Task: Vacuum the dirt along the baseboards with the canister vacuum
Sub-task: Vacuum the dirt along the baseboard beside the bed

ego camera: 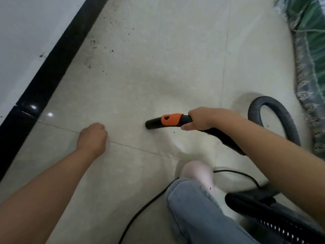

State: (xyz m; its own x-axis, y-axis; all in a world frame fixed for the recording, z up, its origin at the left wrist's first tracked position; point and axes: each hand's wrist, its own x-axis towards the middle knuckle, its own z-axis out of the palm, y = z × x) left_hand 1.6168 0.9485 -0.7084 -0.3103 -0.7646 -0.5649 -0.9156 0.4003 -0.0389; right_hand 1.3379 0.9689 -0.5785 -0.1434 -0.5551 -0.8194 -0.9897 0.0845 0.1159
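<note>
Right grip [200,118] holds nozzle [165,121].

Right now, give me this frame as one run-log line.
right hand: grips vacuum handle | left hand: curled, empty | dirt: by baseboard, beyond nozzle

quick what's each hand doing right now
Left hand: fingers curled under, holding nothing, hanging above the floor tiles.
Right hand: gripping the vacuum nozzle handle.
</note>
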